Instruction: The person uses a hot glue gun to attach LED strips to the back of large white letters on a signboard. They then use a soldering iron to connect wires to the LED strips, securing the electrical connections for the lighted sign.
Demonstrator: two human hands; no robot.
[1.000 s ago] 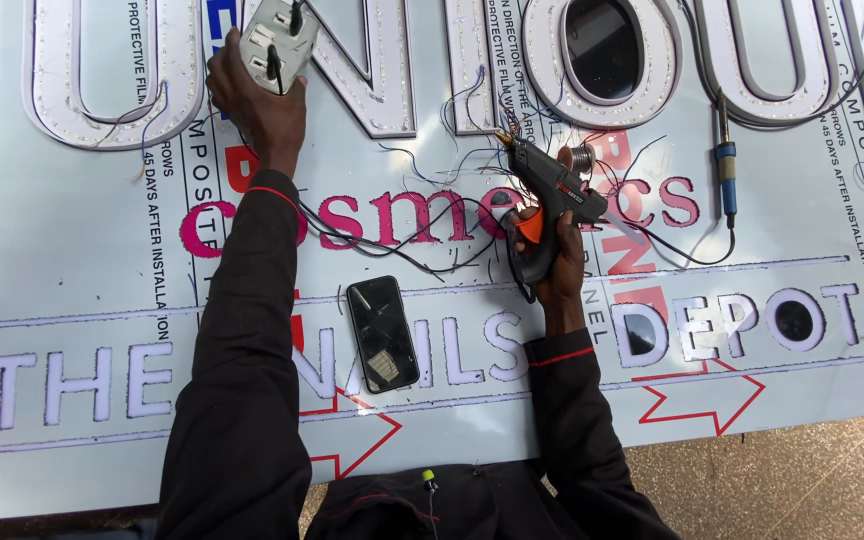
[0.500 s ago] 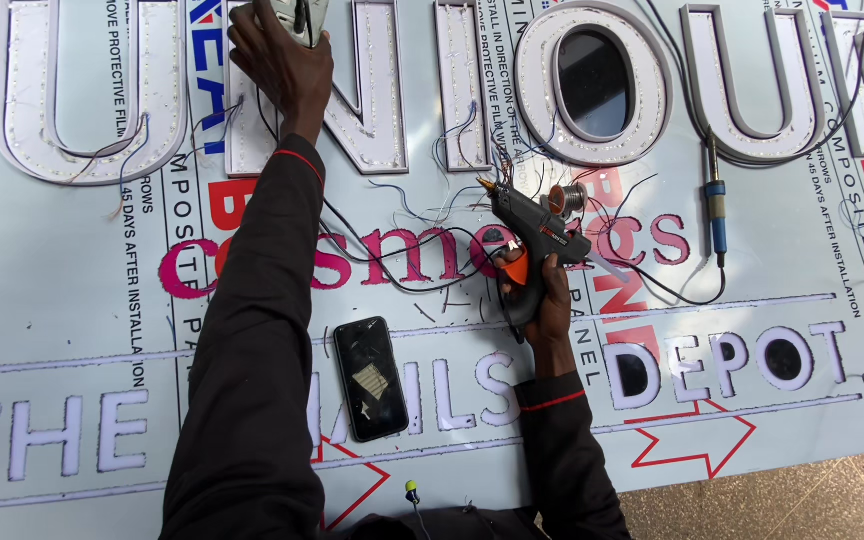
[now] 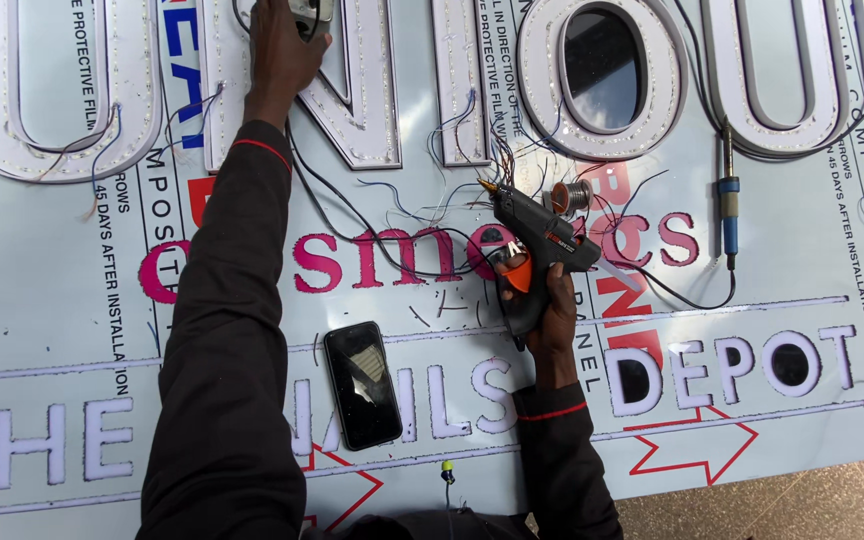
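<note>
Seen over a large sign panel point(image 3: 32, 260) lying flat, with raised white channel letters point(image 3: 52, 90) along its far edge. Left of the black smartphone point(image 3: 362, 384), a dark-sleeved arm stretched far forward, the left hand point(image 3: 277, 50) closed over a small grey device point(image 3: 310, 10) at the top edge, fingers curled round it; most of that device cut off by the frame. Smartphone face up on the panel, between the two forearms, touching neither. Right of the smartphone, the right hand point(image 3: 550, 310) wrapped tight round the grip of a black glue gun point(image 3: 537, 240) with an orange trigger, nozzle pointing up-left toward loose wires. Just beyond the gun, a solder spool point(image 3: 572, 195). Further right, a blue-handled soldering iron point(image 3: 729, 200) lying on the panel.
</note>
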